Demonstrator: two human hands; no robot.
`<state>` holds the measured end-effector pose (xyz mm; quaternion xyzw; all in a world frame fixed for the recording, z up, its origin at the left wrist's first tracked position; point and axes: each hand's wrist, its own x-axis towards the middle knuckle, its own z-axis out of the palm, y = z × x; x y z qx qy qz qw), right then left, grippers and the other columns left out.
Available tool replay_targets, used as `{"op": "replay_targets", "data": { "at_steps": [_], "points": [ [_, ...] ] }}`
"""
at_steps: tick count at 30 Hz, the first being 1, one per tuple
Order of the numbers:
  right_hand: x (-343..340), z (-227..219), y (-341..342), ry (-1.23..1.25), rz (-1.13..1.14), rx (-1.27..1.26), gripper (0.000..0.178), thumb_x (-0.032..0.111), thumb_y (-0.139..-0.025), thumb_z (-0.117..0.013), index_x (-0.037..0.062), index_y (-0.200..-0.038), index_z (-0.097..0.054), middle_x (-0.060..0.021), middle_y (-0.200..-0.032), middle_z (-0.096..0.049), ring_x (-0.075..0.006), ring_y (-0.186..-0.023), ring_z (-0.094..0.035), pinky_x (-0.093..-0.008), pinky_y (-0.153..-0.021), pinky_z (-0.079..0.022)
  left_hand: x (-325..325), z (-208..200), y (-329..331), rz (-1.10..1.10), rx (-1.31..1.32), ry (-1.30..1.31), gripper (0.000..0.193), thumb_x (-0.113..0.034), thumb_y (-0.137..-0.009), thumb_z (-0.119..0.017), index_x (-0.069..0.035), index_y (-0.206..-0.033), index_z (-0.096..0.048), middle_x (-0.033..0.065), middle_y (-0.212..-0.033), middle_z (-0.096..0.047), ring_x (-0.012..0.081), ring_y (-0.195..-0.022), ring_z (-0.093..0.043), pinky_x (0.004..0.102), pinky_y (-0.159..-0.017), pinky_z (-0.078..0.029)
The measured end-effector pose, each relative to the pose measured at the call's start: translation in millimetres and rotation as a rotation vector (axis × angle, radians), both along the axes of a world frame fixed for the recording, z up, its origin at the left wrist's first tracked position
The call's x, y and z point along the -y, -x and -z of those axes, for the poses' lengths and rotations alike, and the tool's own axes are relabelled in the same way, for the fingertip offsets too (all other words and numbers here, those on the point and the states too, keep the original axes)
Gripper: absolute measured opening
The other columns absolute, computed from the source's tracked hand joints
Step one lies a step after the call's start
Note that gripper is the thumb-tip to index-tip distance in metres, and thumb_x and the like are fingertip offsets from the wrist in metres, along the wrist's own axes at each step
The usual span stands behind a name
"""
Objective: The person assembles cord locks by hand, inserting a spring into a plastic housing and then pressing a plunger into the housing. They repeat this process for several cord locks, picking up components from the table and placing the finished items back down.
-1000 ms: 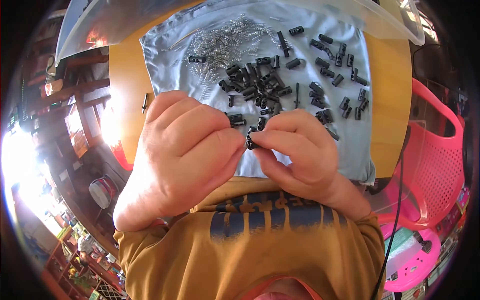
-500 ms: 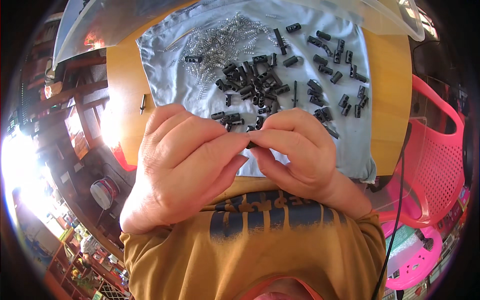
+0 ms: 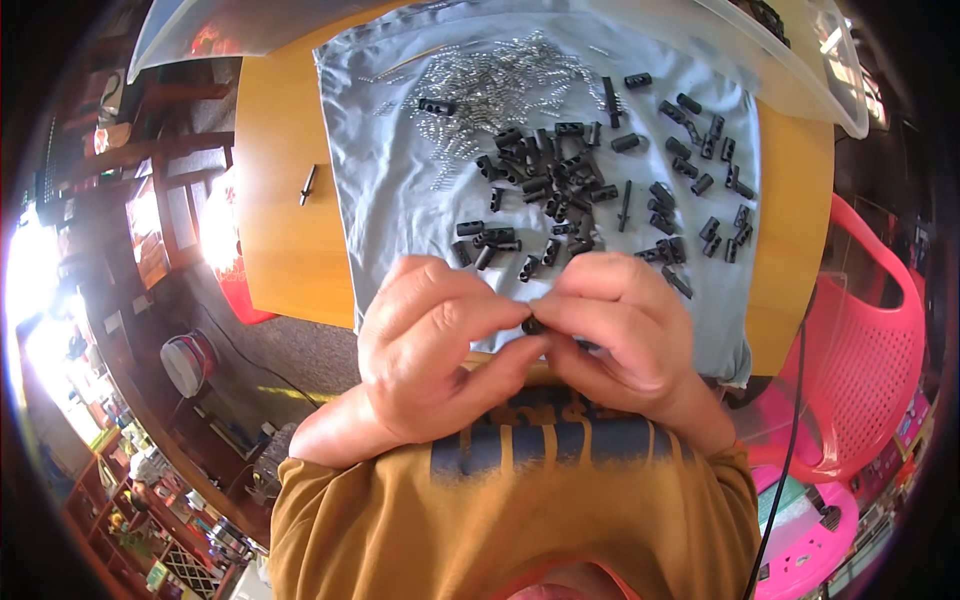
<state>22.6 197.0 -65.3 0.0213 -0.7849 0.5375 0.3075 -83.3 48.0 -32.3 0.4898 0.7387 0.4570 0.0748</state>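
Note:
Close to my chest, at the near edge of the pale blue cloth, both hands meet at the fingertips. Thumb and forefinger of my left hand pinch a small black part. From the other side my right hand grips it as well. Fingers cover most of this part, so its full shape is hidden. Just beyond the hands lies a heap of black plastic cylinders with holes. Behind that heap spreads a pile of thin silver coil springs.
More black cylinders lie in small groups on the cloth's right side. A slim black pin rests on the bare wood table at left. Clear plastic bins stand at the far edge. A pink chair is at right.
The table and cloth have shifted right in the view. My left hand has turned a little, and more of the black part shows between the fingertips. Both hands keep hold of it.

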Motion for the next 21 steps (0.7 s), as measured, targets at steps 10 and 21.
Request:
{"op": "replay_targets", "data": {
  "at_steps": [10, 21],
  "points": [
    [3.2, 7.6, 1.9, -0.060, -0.139, -0.004, 0.040, -0.001, -0.059, -0.079, 0.0000, -0.096, -0.066, -0.0096, -0.088, -0.060, -0.0246, -0.071, -0.060, -0.0355, -0.063, -0.050, 16.5, 8.0, 1.5, 0.021, -0.104, -0.079, 0.029, -0.008, -0.059, -0.080, -0.003, -0.082, -0.065, 0.0049, -0.071, -0.057, 0.0199, -0.056, -0.052, 0.0308, -0.053, -0.040],
    [1.7, 5.3, 1.8, 0.023, -0.105, -0.017, 0.029, -0.001, -0.062, -0.077, 0.0020, -0.089, -0.067, -0.0068, -0.079, -0.061, -0.0211, -0.063, -0.058, -0.0319, -0.054, -0.047, -13.6, 18.2, 36.2, -0.167, -0.197, 0.320, 0.013, -0.010, -0.075, -0.072, -0.008, -0.087, -0.066, 0.0037, -0.078, -0.061, 0.0232, -0.067, -0.058, 0.0337, -0.065, -0.044]
  ]
}}
